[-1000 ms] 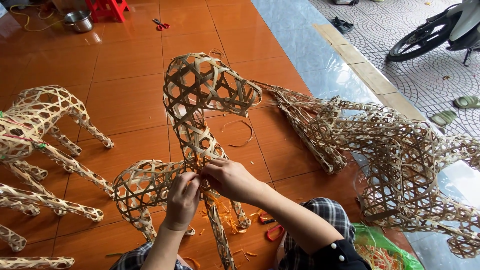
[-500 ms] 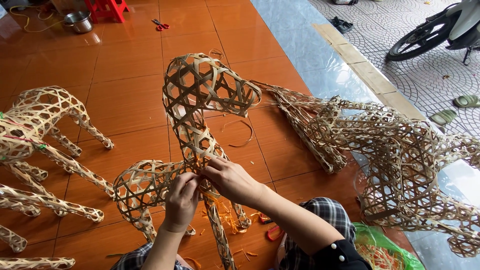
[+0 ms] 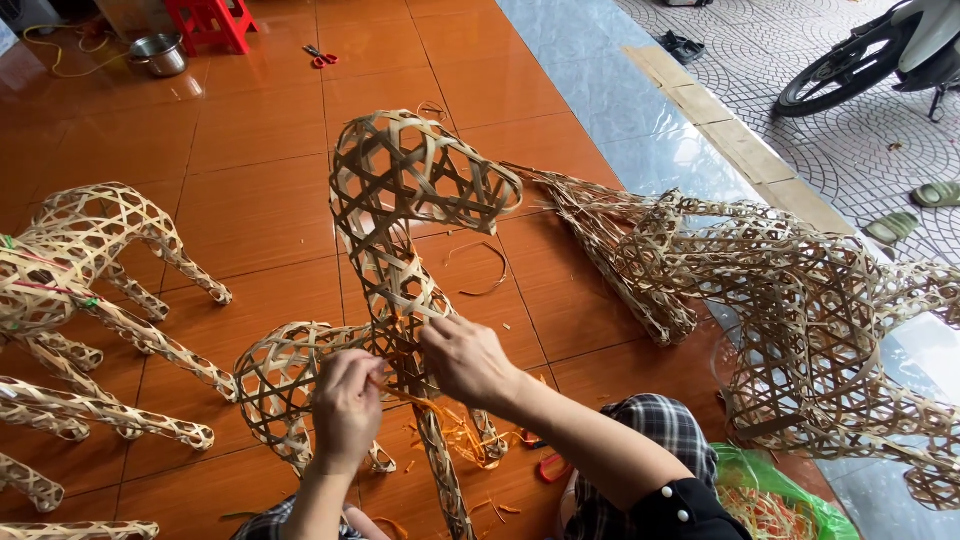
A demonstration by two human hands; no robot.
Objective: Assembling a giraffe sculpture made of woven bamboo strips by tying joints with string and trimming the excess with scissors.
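Upright, the woven bamboo deer [image 3: 400, 240] stands neck vertical, head pointing right

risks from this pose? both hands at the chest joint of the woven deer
1. Left hand and right hand pinch orange strips at the woven deer frame; thin strips may snap or slip.
2. The tall head end looks top-heavy; tugging could tip it.
3. Loose offcuts on the tiled floor could be slipped on.
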